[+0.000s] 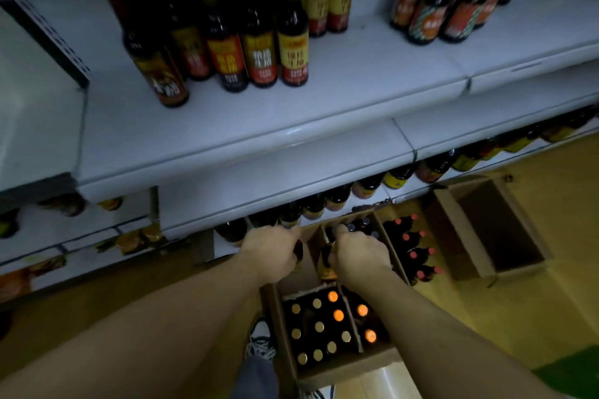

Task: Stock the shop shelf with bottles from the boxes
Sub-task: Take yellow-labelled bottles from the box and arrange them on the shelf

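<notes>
Both my hands reach down over the open cardboard boxes on the floor. My left hand [274, 251] grips a dark bottle [299, 251] by its neck at the left edge of the far box [377, 220]. My right hand [358, 254] is curled round the top of another dark bottle [326, 266] with a yellow-red label, inside that box. A nearer box [346, 364] holds several upright bottles with gold and orange caps. The white shelf [291, 107] above carries a few dark bottles [259, 55] with yellow-red labels.
Bottles with red caps [413, 253] lie in a box to the right, and an empty cardboard box [492, 233] sits beyond. A lower shelf row of bottles [337, 197] runs just behind the boxes. My shoe [261, 338] stands left of the nearer box.
</notes>
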Tool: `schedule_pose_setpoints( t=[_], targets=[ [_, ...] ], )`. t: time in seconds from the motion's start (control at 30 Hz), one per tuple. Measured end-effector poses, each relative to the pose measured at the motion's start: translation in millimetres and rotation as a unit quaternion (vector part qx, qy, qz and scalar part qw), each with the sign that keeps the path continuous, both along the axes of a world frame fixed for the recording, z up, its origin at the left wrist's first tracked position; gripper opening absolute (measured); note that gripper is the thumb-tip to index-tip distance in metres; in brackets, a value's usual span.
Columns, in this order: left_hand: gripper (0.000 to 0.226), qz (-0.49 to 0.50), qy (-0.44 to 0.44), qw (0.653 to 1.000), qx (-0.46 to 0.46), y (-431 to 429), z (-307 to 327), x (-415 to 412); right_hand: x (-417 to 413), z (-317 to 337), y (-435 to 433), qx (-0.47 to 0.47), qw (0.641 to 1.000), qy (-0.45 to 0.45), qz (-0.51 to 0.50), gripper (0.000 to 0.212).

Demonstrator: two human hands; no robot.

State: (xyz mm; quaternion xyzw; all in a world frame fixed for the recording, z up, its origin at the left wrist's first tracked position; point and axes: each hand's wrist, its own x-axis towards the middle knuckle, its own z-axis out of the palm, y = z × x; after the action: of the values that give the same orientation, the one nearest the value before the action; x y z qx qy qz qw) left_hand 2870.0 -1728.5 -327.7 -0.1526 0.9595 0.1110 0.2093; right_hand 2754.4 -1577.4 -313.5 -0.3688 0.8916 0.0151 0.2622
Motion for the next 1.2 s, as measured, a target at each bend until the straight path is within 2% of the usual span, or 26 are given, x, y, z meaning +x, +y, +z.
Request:
schedule_pose_setpoints(
  t=[0.1, 0.3, 0.4, 0.53, 0.63, 0.8, 1.0, 1.13, 1.2],
  targets=[
    [0.031, -0.002, -0.01, 1.0, -0.007, 8, 53, 6, 9, 48, 11, -0.013, 1.0, 0.016, -0.001, 0.037],
    [0.021, -0.012, -0.004, 0.999, -0.04, 29, 143, 13, 21, 126, 26, -0.035, 0.998, 0.051, -0.004, 0.029],
    [0.016, -0.016, -0.001, 0.999, -0.052, 37, 182, 13, 25, 160, 29, -0.042, 0.997, 0.064, -0.011, 0.032],
    [0.009, -0.027, 0.01, 0.996, -0.079, 41, 230, 12, 29, 203, 33, -0.08, 0.992, 0.094, -0.008, 0.019],
    [0.008, -0.029, 0.012, 0.995, -0.098, 44, 264, 12, 29, 231, 34, -0.1, 0.99, 0.103, -0.01, 0.021],
    [0.028, -0.026, 0.022, 0.99, -0.14, 44, 312, 13, 28, 276, 22, -0.08, 0.989, 0.121, 0.022, 0.023],
    [0.012, -0.034, 0.03, 0.98, -0.196, 38, 367, 23, 27, 332, 6, -0.088, 0.986, 0.136, 0.046, 0.022],
    [0.033, -0.021, 0.012, 0.98, -0.197, 31, 404, 30, 29, 367, -7, -0.09, 0.987, 0.119, 0.051, 0.026],
    [0.032, -0.009, 0.014, 0.983, -0.184, 21, 421, 35, 32, 387, -11, -0.103, 0.986, 0.117, 0.058, 0.027]
  ],
)
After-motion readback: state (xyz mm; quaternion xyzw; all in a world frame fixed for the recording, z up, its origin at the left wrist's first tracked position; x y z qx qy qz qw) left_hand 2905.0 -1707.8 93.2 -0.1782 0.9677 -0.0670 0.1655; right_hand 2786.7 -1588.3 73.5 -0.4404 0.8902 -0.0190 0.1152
